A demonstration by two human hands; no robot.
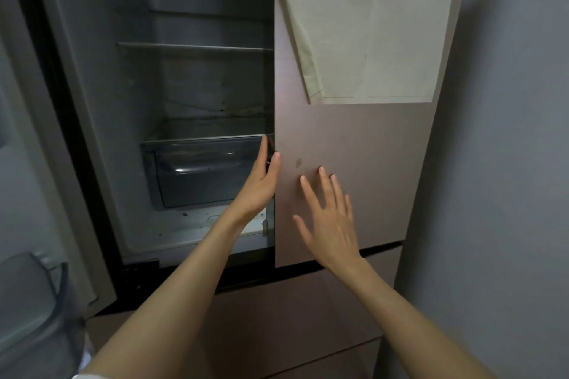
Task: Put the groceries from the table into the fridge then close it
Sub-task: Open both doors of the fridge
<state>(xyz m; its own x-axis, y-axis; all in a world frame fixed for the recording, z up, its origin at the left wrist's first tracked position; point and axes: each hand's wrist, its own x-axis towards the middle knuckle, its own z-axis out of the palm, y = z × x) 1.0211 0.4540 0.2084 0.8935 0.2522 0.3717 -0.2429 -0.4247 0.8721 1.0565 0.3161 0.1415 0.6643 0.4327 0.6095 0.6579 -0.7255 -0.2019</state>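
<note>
The fridge stands in front of me with its left door swung wide open and its pinkish right door in place. My left hand is at the inner edge of the right door, fingers reaching behind the edge and thumb lying on its front. My right hand hovers flat with spread fingers just in front of the right door's face, fingertips at or near the surface. Inside I see bare shelves and a clear crisper drawer. No groceries are in view.
Paper sheets hang on the upper part of the right door. A clear door bin sits on the open left door at lower left. Lower drawers of the fridge lie below my arms. A grey wall runs along the right.
</note>
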